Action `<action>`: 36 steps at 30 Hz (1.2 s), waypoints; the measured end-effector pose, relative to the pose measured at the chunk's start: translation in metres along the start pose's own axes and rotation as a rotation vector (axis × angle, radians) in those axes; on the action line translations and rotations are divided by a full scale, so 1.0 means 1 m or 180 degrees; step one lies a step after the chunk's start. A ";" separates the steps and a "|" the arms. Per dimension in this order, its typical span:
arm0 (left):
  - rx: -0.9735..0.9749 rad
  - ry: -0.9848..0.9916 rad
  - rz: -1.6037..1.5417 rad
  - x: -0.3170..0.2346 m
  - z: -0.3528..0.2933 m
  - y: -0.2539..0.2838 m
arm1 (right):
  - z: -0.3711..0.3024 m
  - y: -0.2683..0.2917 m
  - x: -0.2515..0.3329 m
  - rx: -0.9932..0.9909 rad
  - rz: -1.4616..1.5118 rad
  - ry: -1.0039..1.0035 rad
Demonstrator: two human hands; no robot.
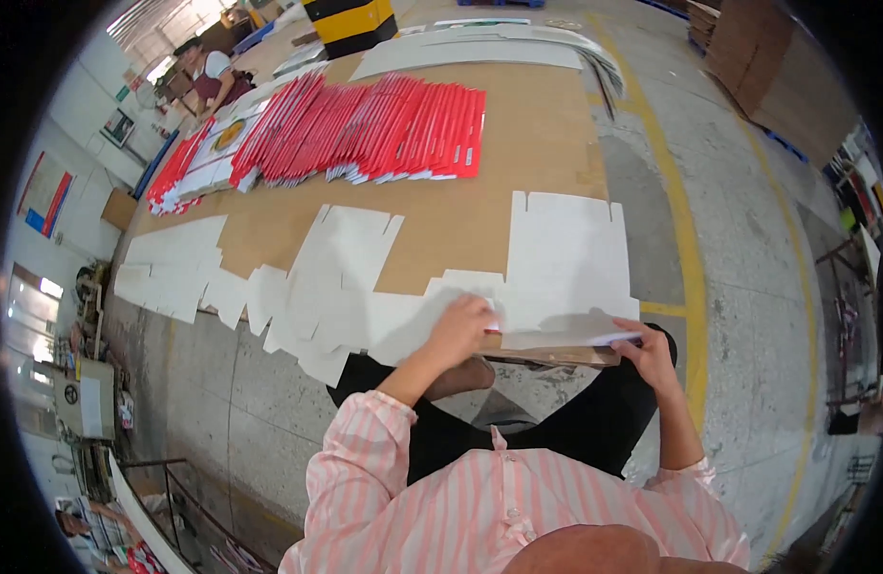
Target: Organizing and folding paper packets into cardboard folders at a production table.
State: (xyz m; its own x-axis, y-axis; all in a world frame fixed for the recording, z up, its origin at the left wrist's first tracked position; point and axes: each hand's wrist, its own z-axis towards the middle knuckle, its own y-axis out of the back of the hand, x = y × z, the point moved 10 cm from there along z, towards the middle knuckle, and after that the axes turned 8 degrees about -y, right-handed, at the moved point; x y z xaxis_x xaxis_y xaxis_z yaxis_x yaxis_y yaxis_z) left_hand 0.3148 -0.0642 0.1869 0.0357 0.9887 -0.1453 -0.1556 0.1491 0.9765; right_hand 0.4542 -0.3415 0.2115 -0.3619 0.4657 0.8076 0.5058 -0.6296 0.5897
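On camera I see a free way across the table point(451, 225) between the white sheets point(566, 244) and the red stack point(389, 129), which blocks the far left.

The person's hands point(460, 330) touch white cardboard point(567, 251) at the table edge point(556, 356), with red cartons point(403, 124) overlapping beyond.
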 end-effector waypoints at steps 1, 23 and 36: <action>-0.0491 -0.0500 -0.0727 -0.025 -0.002 0.011 | 0.008 0.000 -0.016 0.0003 0.0080 -0.0567; -0.1363 0.0489 -0.1836 -0.058 -0.002 -0.011 | 0.002 0.007 -0.023 -0.2000 0.3463 -0.0540; 0.0772 -0.0380 -0.0751 -0.077 -0.037 0.010 | 0.019 -0.089 0.087 -0.0815 -0.0943 0.1191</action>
State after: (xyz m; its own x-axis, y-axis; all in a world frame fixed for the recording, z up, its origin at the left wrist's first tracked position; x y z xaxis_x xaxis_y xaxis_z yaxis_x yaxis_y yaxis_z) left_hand 0.2739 -0.1382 0.2017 0.1601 0.9169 -0.3657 0.1091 0.3517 0.9297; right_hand 0.3927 -0.2331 0.2298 -0.7379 0.4223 0.5265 0.1498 -0.6582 0.7378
